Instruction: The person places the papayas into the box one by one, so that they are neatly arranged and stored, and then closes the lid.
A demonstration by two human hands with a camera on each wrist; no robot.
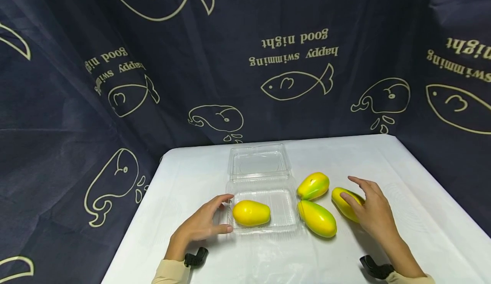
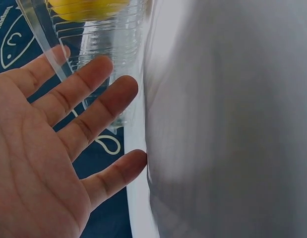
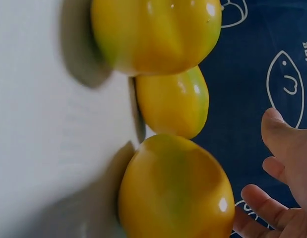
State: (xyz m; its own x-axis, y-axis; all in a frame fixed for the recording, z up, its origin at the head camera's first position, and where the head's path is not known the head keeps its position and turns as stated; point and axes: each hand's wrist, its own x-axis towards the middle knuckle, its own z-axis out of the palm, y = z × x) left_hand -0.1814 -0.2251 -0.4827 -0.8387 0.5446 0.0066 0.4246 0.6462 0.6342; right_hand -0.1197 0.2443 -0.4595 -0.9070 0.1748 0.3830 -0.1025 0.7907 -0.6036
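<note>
A yellow papaya (image 1: pixel 251 213) lies in the left part of a clear plastic clamshell box (image 1: pixel 284 207), whose lid (image 1: pixel 258 163) is folded back. My left hand (image 1: pixel 205 221) is at the box's left edge, fingers spread and holding nothing. In the left wrist view, its fingertips (image 2: pixel 124 89) are right by the clear wall. My right hand (image 1: pixel 374 210) hovers over the rightmost papaya (image 1: pixel 339 198), thumb and fingers apart. Its thumb overlaps that fruit in the head view. The right wrist view has the fingers (image 3: pixel 265 203) beside the lowest papaya (image 3: pixel 175 193).
Two more yellow-green papayas lie just right of the box, one farther back (image 1: pixel 313 186) and one nearer (image 1: pixel 317 221). A white cloth covers the table (image 1: pixel 184 169). Dark blue curtains (image 1: pixel 230 62) with fish drawings rise behind and at both sides.
</note>
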